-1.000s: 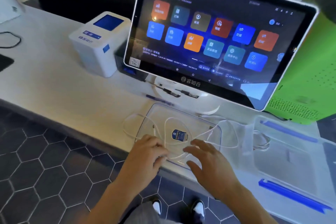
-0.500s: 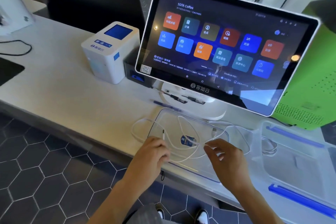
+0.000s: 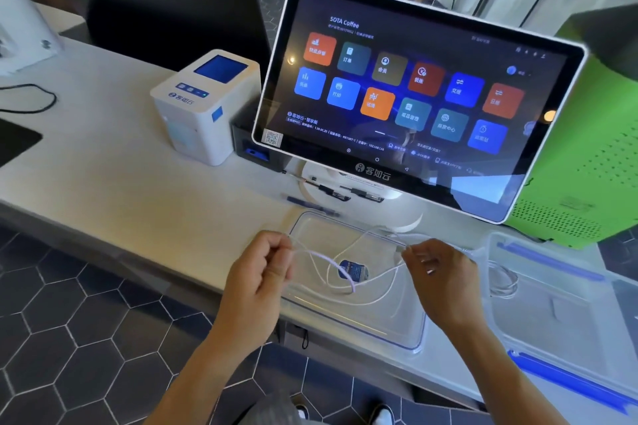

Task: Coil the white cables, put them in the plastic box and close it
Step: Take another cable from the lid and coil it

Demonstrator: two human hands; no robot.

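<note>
Nearest, at 6 o'clock, two forearms reach up over a dark hexagon-tiled floor [image 3: 69, 328], with shoe tips showing at the bottom edge. The left hand [image 3: 257, 274] has its fingers curled tight, pinching one end of a white cable [image 3: 331, 266] at its 1 o'clock side. The right hand [image 3: 440, 272], at 3 o'clock from the left, pinches the other part of the cable between thumb and fingertips, the remaining fingers loosely bent. Between the hands the cable hangs in loose, uncoiled loops, above a clear lid [image 3: 362, 317] that lies flat at the near edge of the pale surface [image 3: 114, 190]; a blue sticker [image 3: 353, 269] shows on the lid under the loops. Whether the loops touch the lid cannot be told.

At 3 o'clock from the lid stands the open clear box [image 3: 559, 314] with blue clips on its sides; a second white cable [image 3: 502, 281], coiled, sits against its left wall.

Beyond the lid, at 12 o'clock, a blue pen [image 3: 310, 203] lies on the surface, then the round foot of a touchscreen [image 3: 414, 93] showing coloured tiles. At 10 o'clock from it stands a white printer [image 3: 203, 107], and at 3 o'clock a green case [image 3: 593, 162]. Far left, a black wire [image 3: 31, 98] loops on the surface.
</note>
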